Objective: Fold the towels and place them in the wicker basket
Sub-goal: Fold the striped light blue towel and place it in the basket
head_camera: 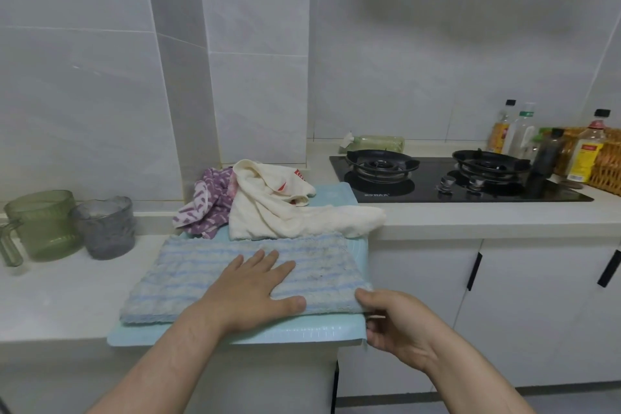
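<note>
While your left hand (255,286) lies flat with its fingers spread on the middle of the blue striped towel (188,276), your right hand (393,323) pinches the towel's near right corner between thumb and curled fingers. This towel rests on a pale blue mat (302,334) at the near edge of the table (50,296), and its thick near edge suggests it is folded at least once. Expect it to be light, soft and limp: it offers no stiffness, sags wherever it is unsupported, and its plush pile should grip rather than slip. Take hold at corners or along a folded edge, and keep one palm on the cloth as an anchor while the other hand carries the fold over. Printed ruler marks and small figures run along the mat's near edge; they are too small to read.

Behind the striped towel, a cream towel (268,212) lies crumpled, touching its far edge, with a purple patterned towel (205,208) bunched just beside it on the left. Red print shows on the cream towel, but folds hide most of it. Find a free corner before you lift either one.

Farther back on the right, a gas hob (437,185) carries a white brand mark on its front edge, unreadable at this size. The wicker basket (608,175) stands at the far right, well apart from the towels, behind bottles (584,155) whose labels are also illegible.
</note>
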`<state>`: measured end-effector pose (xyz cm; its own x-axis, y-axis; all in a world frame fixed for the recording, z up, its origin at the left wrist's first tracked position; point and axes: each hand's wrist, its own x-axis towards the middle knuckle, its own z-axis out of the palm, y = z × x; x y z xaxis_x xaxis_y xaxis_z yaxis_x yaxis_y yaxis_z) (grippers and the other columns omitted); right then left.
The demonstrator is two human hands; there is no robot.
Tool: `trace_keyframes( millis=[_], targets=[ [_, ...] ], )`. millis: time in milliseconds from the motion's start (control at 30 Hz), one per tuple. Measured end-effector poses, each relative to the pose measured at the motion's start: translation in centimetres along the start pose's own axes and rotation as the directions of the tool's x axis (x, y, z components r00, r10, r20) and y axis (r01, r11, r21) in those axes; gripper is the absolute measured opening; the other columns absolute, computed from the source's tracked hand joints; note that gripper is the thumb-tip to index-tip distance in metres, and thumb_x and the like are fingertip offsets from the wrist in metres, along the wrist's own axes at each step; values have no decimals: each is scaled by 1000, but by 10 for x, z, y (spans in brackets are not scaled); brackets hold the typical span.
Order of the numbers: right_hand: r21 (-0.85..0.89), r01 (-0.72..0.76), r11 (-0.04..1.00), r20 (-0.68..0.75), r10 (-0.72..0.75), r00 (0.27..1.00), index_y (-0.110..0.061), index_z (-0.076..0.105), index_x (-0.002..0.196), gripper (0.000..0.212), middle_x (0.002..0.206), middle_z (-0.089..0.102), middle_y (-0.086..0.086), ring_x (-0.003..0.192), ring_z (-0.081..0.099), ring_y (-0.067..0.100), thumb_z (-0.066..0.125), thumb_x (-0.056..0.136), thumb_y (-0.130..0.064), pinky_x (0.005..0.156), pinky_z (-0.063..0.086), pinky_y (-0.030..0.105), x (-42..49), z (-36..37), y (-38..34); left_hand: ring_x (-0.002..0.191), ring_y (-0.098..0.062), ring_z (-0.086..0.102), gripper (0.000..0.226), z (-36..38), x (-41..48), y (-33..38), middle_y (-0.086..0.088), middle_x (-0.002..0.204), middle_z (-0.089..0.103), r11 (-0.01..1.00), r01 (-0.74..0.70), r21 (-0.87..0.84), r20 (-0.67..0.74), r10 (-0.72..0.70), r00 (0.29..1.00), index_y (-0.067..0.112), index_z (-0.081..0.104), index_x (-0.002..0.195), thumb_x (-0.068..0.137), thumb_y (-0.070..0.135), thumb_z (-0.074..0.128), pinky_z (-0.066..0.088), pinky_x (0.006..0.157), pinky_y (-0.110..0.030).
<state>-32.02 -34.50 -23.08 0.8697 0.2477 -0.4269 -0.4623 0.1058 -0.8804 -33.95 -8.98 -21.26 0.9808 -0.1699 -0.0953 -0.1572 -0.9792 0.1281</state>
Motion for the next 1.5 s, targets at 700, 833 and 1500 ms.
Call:
trace_keyframes(
  millis=[700, 833, 1500],
  targets=[
    [-208, 56, 977, -23, -62, 998, -7, 68, 104, 23, 75, 71, 5, 70, 63, 20, 63, 92, -26, 57, 51, 27, -2, 15, -38, 150, -10, -9, 71, -5, 3, 0, 8, 164, -4, 999, 8, -42, 29, -7, 1000, 45, 7, 153, 90, 70, 30, -7, 121, -39],
    [-251, 57, 966, -95, -83, 992, -10, 64, 109, 22, 91, 77, 10, 85, 73, 26, 65, 90, -22, 66, 60, 33, 17, 33, -58, 150, -13, -9, 86, -10, 8, -1, 4, 164, -8, 996, 53, -77, -1, -53, 999, 39, 5, 155, 84, 78, 32, -5, 122, -40],
    [128, 138, 982, -48, -133, 990, -2, 60, 100, 15, 82, 71, 18, 74, 67, 32, 48, 91, -7, 68, 57, 38, 18, 24, -81, 150, -15, -9, 68, -11, 10, 3, 1, 164, -8, 994, 91, -57, -14, -91, 996, 24, 0, 157, 100, 58, 15, -6, 122, -39]
  ],
)
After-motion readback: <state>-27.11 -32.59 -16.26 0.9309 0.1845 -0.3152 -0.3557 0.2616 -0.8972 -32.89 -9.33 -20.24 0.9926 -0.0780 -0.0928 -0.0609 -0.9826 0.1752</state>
